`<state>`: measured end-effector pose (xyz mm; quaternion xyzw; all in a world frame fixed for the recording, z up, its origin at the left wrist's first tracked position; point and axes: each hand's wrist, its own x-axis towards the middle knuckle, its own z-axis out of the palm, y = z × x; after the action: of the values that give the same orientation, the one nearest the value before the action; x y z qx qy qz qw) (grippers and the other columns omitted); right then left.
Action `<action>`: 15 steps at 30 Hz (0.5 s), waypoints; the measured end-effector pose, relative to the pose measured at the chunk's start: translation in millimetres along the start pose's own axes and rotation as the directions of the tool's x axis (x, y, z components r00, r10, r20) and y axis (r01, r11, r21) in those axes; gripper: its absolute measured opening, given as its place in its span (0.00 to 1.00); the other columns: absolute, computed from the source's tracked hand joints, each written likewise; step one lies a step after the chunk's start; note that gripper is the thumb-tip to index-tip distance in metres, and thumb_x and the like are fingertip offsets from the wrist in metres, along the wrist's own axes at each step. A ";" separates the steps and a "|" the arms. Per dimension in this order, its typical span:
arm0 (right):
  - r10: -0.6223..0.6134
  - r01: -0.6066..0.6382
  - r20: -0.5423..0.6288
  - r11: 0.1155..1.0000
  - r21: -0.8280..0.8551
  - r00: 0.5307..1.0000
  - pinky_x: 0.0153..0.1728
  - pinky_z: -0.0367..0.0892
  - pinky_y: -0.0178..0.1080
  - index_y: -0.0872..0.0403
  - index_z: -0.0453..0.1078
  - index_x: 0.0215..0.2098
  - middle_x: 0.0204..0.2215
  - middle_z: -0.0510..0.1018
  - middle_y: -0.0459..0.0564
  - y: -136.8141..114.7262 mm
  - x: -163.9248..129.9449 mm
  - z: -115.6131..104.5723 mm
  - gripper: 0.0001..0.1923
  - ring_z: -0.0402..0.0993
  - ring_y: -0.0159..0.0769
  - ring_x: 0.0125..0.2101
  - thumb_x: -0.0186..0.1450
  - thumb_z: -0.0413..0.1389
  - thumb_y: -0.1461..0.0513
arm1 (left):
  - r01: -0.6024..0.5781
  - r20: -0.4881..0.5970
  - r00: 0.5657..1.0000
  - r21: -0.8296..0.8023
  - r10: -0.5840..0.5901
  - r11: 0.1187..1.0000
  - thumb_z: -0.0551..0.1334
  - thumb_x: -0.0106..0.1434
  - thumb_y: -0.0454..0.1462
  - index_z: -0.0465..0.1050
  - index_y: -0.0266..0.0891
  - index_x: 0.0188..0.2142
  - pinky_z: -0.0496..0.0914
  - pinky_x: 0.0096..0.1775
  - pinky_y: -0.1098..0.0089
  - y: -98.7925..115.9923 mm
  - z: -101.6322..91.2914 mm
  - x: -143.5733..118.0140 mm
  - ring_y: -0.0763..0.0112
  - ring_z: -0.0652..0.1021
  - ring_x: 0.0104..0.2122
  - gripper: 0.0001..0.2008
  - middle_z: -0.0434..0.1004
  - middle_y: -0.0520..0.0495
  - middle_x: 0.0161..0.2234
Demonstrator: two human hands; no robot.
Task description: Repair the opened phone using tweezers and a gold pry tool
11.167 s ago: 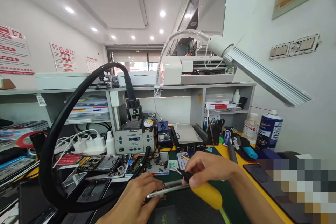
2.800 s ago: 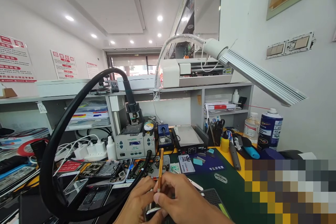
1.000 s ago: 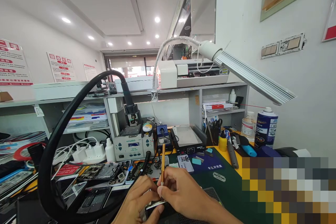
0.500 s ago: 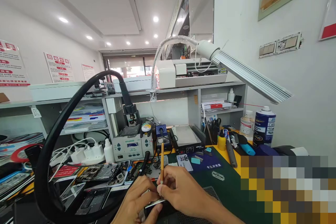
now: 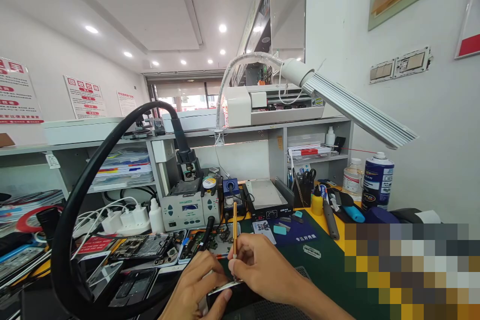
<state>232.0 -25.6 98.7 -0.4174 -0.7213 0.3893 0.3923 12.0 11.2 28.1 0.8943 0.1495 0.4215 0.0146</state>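
The worktop (image 5: 330, 230) is yellow under a dark green mat (image 5: 322, 265), crowded with gear: a thick black rubbery hose (image 5: 86, 180) arcs over the left side, a ribbed aluminium lamp (image 5: 360, 110) on a flexible neck hangs over the right, and a boxy grey rework station (image 5: 185, 205) stands at the back. Opened phones and bare circuit boards (image 5: 150, 247) lie flat to the left.

At the near edge, the left hand (image 5: 195, 290) grips a thin, flat phone (image 5: 225, 288) with a bright metal rim, held edge-up just above the mat. The right hand (image 5: 262, 270) pinches a slim, orange-gold, pencil-shaped tool (image 5: 234, 227) upright between thumb and fingers, its tip down at the phone's edge.

The step in hand looks like fine work at a spot on that edge. The next move seems to call for a steady left grip and small, light pressure from the tool tip, since the rim is narrow and smooth.
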 end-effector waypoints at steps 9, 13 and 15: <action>0.015 -0.016 0.016 1.000 0.016 1.000 0.30 0.61 0.35 0.54 0.70 0.35 0.27 0.73 0.43 1.0 -0.2 -1.0 0.01 0.69 0.34 0.29 0.64 0.59 0.64 | 0.000 0.000 1.000 -0.017 0.000 1.000 0.57 0.73 0.32 0.72 0.42 0.43 0.70 0.38 0.64 -1.3 1.1 1.0 0.62 0.75 0.37 0.06 0.76 0.46 0.37; 0.016 -0.016 0.013 1.000 0.015 1.000 0.30 0.62 0.35 0.53 0.70 0.35 0.28 0.74 0.44 1.3 -0.1 -1.7 0.02 0.70 0.34 0.29 0.64 0.59 0.64 | 0.017 0.012 1.000 -0.028 -0.016 0.999 0.58 0.73 0.32 0.72 0.42 0.43 0.69 0.39 0.64 2.9 -0.9 2.2 0.62 0.75 0.38 0.06 0.76 0.46 0.37; 0.016 -0.017 0.008 1.000 0.012 1.000 0.30 0.62 0.35 0.54 0.70 0.35 0.28 0.74 0.44 2.4 0.3 -1.6 0.02 0.71 0.35 0.30 0.64 0.59 0.64 | 0.041 0.017 0.999 -0.032 -0.040 0.999 0.57 0.74 0.32 0.72 0.42 0.43 0.69 0.40 0.63 6.6 -2.0 3.1 0.62 0.75 0.38 0.06 0.75 0.46 0.37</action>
<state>234.0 -24.1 97.2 -0.4193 -0.7171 0.3987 0.3886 14.0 5.5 32.7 0.8941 0.1606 0.4164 0.0388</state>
